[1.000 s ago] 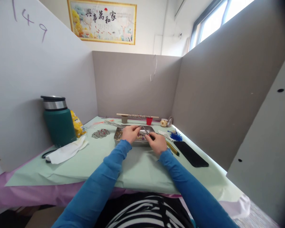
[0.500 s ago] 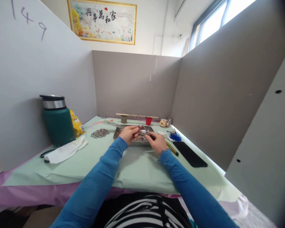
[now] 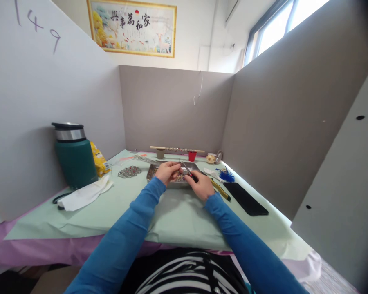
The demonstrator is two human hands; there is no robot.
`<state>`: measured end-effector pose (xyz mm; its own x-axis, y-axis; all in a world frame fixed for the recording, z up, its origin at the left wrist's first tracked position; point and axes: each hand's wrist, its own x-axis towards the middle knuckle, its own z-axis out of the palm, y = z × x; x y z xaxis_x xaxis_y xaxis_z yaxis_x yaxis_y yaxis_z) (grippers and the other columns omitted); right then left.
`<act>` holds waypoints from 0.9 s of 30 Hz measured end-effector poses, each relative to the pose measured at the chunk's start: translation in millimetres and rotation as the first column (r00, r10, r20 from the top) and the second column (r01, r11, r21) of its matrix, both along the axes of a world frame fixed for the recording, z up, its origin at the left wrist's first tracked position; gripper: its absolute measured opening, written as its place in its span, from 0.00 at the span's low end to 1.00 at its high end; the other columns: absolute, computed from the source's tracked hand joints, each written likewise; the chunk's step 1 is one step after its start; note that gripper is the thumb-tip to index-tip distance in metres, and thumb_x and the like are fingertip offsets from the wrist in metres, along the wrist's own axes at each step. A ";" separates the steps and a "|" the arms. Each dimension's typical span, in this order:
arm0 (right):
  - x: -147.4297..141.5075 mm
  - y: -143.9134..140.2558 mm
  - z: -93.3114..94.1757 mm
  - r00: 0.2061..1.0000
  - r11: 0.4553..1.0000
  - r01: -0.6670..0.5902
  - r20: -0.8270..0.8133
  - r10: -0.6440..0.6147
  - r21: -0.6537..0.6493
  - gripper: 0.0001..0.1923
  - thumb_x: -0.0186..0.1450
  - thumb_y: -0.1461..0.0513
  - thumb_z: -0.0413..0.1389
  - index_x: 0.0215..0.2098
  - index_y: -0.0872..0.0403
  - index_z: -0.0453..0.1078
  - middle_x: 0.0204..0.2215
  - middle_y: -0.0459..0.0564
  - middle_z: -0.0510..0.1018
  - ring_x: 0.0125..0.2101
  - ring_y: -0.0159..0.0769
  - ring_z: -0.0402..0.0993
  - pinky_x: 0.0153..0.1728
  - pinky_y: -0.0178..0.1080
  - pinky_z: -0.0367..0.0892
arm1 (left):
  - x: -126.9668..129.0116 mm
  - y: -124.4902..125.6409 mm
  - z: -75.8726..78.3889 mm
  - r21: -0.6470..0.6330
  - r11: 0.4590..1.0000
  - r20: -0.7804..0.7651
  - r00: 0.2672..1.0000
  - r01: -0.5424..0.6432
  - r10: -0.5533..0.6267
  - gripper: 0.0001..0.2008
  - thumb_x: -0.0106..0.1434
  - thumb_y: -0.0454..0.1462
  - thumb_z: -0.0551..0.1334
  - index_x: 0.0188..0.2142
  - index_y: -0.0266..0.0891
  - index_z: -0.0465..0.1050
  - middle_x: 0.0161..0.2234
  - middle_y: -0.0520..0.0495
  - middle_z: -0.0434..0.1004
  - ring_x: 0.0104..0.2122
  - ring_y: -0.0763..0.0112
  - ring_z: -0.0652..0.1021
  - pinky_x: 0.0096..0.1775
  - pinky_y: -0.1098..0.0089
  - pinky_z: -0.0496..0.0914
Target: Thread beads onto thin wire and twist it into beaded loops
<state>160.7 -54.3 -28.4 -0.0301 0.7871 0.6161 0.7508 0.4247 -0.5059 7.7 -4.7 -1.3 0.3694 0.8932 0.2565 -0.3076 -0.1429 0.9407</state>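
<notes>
Both of my hands are raised over a metal tray [image 3: 186,185] that holds small coloured beads. My left hand [image 3: 168,171] pinches a small piece between thumb and fingertips; it is too small to make out. In my right hand [image 3: 202,185] is a pair of slim pliers [image 3: 187,168] with dark handles, its grey jaws pointing up and left beside the left fingertips. Left of the tray lies a flat heap of silvery beaded pieces with red beads [image 3: 129,172]. Thin wires [image 3: 145,159] reach toward the tray's back left corner.
A yellow-handled tool [image 3: 221,190] and a black phone-like slab [image 3: 245,198] lie to the right, near a blue tassel [image 3: 226,174]. Behind the tray, a beaded stick [image 3: 177,149] rests over a grey cup [image 3: 160,153] and a red cup [image 3: 192,156]. A green bottle [image 3: 75,161] and white cloth [image 3: 86,194] are left.
The pliers' jaws have swung to a steeper angle and drawn slightly away from the left fingertips. My right hand has shifted a little; my left hand keeps its pinch.
</notes>
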 end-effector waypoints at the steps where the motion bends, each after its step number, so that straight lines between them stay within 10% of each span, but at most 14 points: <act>1: 0.0 0.5 -0.9 1.000 1.000 0.017 0.018 -0.017 0.000 0.19 0.62 0.50 0.48 0.41 0.51 0.72 0.33 0.48 0.78 0.33 0.36 0.71 0.34 0.35 0.60 | 0.4 -0.1 0.1 0.011 0.999 -0.010 0.999 -0.031 0.031 0.05 0.54 0.33 0.60 0.28 0.32 0.66 0.22 0.49 0.71 0.12 0.85 0.61 0.13 0.77 0.55; 8: -1.1 1.8 -9.4 0.910 0.924 0.324 0.199 -0.363 0.205 0.19 0.61 0.49 0.49 0.44 0.50 0.69 0.35 0.50 0.74 0.37 0.39 0.69 0.32 0.36 0.56 | 2.8 6.0 -3.9 0.206 0.916 -0.210 0.899 -0.344 0.385 0.07 0.54 0.33 0.60 0.33 0.31 0.67 0.19 0.52 0.71 0.09 0.82 0.61 0.13 0.75 0.56; 19: -1.0 0.2 -7.2 0.765 0.870 0.319 0.439 -0.470 0.375 0.19 0.61 0.54 0.51 0.48 0.52 0.66 0.36 0.54 0.68 0.38 0.43 0.59 0.33 0.40 0.51 | 4.1 2.1 -3.1 0.456 0.757 -0.426 0.632 -0.468 0.648 0.08 0.52 0.34 0.59 0.31 0.35 0.76 0.25 0.46 0.77 0.19 0.74 0.72 0.23 0.75 0.64; 27: -2.6 0.0 -6.5 0.742 0.870 0.317 0.473 -0.476 0.378 0.18 0.61 0.56 0.52 0.49 0.53 0.65 0.36 0.54 0.67 0.38 0.43 0.58 0.33 0.40 0.51 | 4.1 -0.8 -1.1 0.510 0.739 -0.486 0.561 -0.441 0.670 0.09 0.50 0.33 0.59 0.31 0.35 0.76 0.25 0.44 0.78 0.27 0.67 0.75 0.31 0.72 0.67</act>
